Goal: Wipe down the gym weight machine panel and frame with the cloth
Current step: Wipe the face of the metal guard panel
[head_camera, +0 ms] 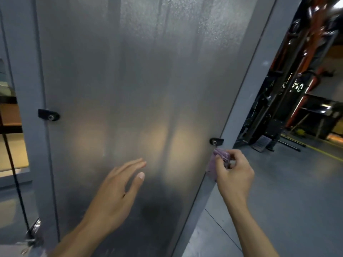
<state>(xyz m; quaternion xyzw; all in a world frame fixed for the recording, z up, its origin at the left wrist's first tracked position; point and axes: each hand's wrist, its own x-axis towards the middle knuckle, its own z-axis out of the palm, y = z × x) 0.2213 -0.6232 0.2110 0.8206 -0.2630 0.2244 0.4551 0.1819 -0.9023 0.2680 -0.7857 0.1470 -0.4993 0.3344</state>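
Note:
A tall frosted grey panel [133, 80] of the weight machine fills most of the view, set between a grey left frame post [27, 101] and a slanted grey right frame post [246, 93]. My right hand [234, 171] grips a bunched purple cloth [221, 157] against the right post, just below a black panel clip [216, 141]. My left hand [118, 193] is flat with straight fingers over the lower panel; whether it touches the surface is unclear.
A second black clip [48, 115] holds the panel's left edge. A black cable [14, 173] with a metal clasp [34, 230] hangs at the far left. Behind on the right stands an orange-and-black machine [289, 93] on grey floor [289, 201] with yellow lines.

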